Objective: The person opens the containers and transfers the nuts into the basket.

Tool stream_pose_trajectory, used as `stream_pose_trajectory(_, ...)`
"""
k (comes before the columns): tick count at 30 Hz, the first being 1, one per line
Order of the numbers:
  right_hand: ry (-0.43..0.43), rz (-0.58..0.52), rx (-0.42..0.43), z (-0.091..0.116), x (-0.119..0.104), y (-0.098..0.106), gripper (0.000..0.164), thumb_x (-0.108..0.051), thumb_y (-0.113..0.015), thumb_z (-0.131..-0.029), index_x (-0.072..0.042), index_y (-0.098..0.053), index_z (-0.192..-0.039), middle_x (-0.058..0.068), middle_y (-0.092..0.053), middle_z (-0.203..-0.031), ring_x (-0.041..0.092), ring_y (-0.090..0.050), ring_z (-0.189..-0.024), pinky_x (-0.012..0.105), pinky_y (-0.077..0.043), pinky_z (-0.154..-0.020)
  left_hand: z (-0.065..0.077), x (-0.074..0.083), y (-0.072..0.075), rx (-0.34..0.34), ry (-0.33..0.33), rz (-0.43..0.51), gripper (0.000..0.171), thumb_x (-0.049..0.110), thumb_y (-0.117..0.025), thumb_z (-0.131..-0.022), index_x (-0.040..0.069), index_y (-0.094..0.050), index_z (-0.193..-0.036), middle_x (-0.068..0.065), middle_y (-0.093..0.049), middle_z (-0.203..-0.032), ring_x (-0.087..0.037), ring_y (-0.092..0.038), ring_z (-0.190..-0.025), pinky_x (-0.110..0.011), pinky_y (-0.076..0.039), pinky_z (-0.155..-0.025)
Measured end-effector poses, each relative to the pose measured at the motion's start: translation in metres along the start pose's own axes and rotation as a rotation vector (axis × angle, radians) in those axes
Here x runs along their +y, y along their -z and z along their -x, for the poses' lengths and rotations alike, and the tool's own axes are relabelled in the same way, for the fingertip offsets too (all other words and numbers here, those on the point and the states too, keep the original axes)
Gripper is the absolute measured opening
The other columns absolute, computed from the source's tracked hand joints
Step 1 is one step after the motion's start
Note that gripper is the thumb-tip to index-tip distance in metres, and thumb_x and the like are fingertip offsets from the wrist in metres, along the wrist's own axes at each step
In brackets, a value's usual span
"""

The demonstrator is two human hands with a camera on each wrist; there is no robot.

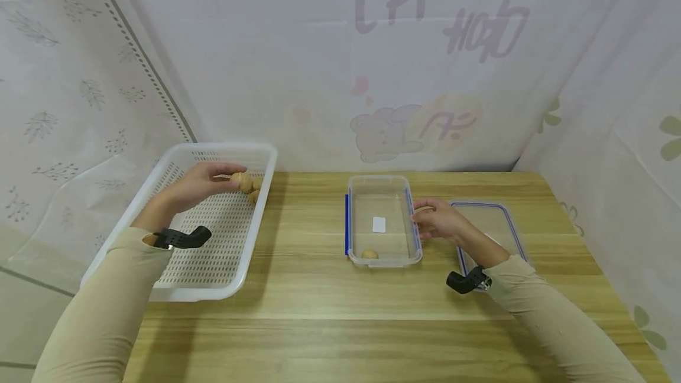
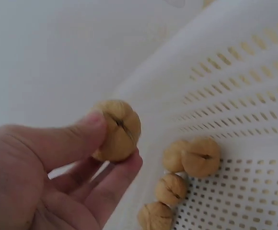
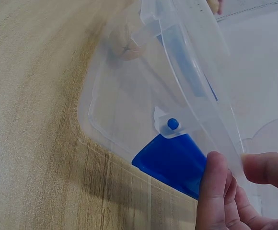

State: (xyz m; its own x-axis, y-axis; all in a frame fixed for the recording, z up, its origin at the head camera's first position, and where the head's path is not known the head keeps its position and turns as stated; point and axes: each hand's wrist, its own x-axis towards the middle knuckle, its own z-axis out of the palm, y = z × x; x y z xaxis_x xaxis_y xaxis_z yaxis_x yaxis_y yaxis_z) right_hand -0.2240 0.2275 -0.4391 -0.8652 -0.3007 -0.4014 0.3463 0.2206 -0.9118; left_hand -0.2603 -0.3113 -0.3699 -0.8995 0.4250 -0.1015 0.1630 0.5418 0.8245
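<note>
My left hand point(image 1: 198, 189) pinches a walnut point(image 2: 117, 129) between thumb and fingers, above the far right part of a white perforated basket point(image 1: 257, 223). Several more walnuts point(image 2: 200, 157) lie against the basket's side below, partly hidden by the hand in the head view. With my right hand point(image 1: 443, 220) I grip the right side wall of a clear plastic box point(image 1: 385, 262), the thumb near its rim and the fingers outside by a blue clip point(image 3: 172, 160). One walnut point(image 1: 369, 254) rests in the box's near left corner.
Right of the box, partly under my right forearm, lies a clear lid point(image 1: 484, 213) with a blue seal. Everything stands on a wood-grain table point(image 1: 319, 288). Printed white sheeting point(image 1: 298, 75) closes off the back and sides.
</note>
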Motion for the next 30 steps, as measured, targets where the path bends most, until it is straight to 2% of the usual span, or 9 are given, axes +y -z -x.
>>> stream_pose_trajectory(2,-0.001,0.000,0.000,0.000,0.001,0.000,0.045,-0.003,-0.059,-0.099,0.011,-0.040,-0.137,0.010,-0.067,-0.101,0.015,-0.068,-0.085,0.030,-0.061,-0.072,0.001,-0.004,0.000,0.000,0.018,-0.019,0.051,0.013,-0.063,-0.102,-0.006,-0.048,-0.146,-0.026,-0.045,-0.151,-0.041,-0.046,-0.135,-0.027,-0.050,-0.098)
stream_pose_trajectory(4,-0.001,-0.003,-0.002,0.000,0.001,0.001,0.045,-0.003,-0.059,-0.099,0.011,-0.040,-0.138,0.008,-0.067,-0.100,0.014,-0.068,-0.084,0.030,-0.061,-0.072,0.001,-0.007,0.000,-0.001,0.037,-0.033,0.051,0.013,-0.064,-0.102,-0.006,-0.048,-0.146,-0.027,-0.044,-0.152,-0.043,-0.044,-0.137,-0.040,-0.049,-0.104)
stream_pose_trajectory(7,0.004,-0.001,-0.007,0.000,0.001,0.001,0.046,-0.003,-0.058,-0.099,0.012,-0.039,-0.138,0.006,-0.067,-0.097,0.014,-0.067,-0.083,0.030,-0.061,-0.072,0.002,-0.011,0.000,-0.008,0.051,-0.032,0.050,0.012,-0.062,-0.103,-0.007,-0.047,-0.146,-0.029,-0.041,-0.153,-0.048,-0.040,-0.139,-0.060,-0.039,-0.110)
stream_pose_trajectory(9,0.006,-0.001,-0.007,0.001,0.001,0.001,0.046,-0.002,-0.058,-0.099,0.012,-0.039,-0.139,0.005,-0.067,-0.094,0.013,-0.067,-0.083,0.030,-0.061,-0.071,0.002,-0.014,-0.001,-0.014,0.063,-0.031,0.050,0.012,-0.062,-0.103,-0.007,-0.047,-0.146,-0.030,-0.040,-0.153,-0.050,-0.038,-0.139,-0.066,-0.035,-0.110)
stream_pose_trajectory(14,0.005,0.002,-0.006,0.001,0.000,0.001,0.046,-0.002,-0.058,-0.099,0.012,-0.039,-0.138,0.006,-0.068,-0.095,0.014,-0.067,-0.083,0.029,-0.061,-0.070,-0.002,-0.020,-0.006,-0.005,0.101,-0.115,0.047,0.011,-0.061,-0.103,-0.009,-0.048,-0.144,-0.033,-0.042,-0.150,-0.054,-0.040,-0.136,-0.069,-0.035,-0.109)
stream_pose_trajectory(18,0.003,0.011,-0.007,0.001,0.000,0.001,0.045,-0.003,-0.058,-0.100,0.012,-0.040,-0.138,0.006,-0.067,-0.095,0.014,-0.067,-0.083,0.029,-0.061,-0.071,-0.005,-0.024,-0.012,0.007,0.094,-0.189,0.043,0.005,-0.064,-0.100,-0.012,-0.053,-0.137,-0.036,-0.046,-0.144,-0.055,-0.044,-0.132,-0.067,-0.039,-0.106)
stream_pose_trajectory(26,-0.005,0.003,-0.003,0.000,0.000,0.001,0.046,-0.003,-0.059,-0.100,0.011,-0.040,-0.138,0.009,-0.067,-0.100,0.014,-0.067,-0.084,0.029,-0.061,-0.071,-0.014,-0.035,-0.022,0.035,0.103,-0.213,0.041,0.000,-0.069,-0.094,-0.014,-0.057,-0.131,-0.035,-0.051,-0.137,-0.053,-0.048,-0.126,-0.064,-0.042,-0.105)
stream_pose_trajectory(30,-0.005,0.007,-0.003,0.000,0.000,0.001,0.046,-0.004,-0.059,-0.100,0.010,-0.039,-0.139,0.010,-0.066,-0.103,0.014,-0.067,-0.085,0.029,-0.061,-0.072,-0.014,-0.039,-0.025,0.032,0.131,-0.193,0.043,0.000,-0.069,-0.094,-0.013,-0.057,-0.133,-0.036,-0.042,-0.145,-0.056,-0.047,-0.125,-0.064,-0.044,-0.103)
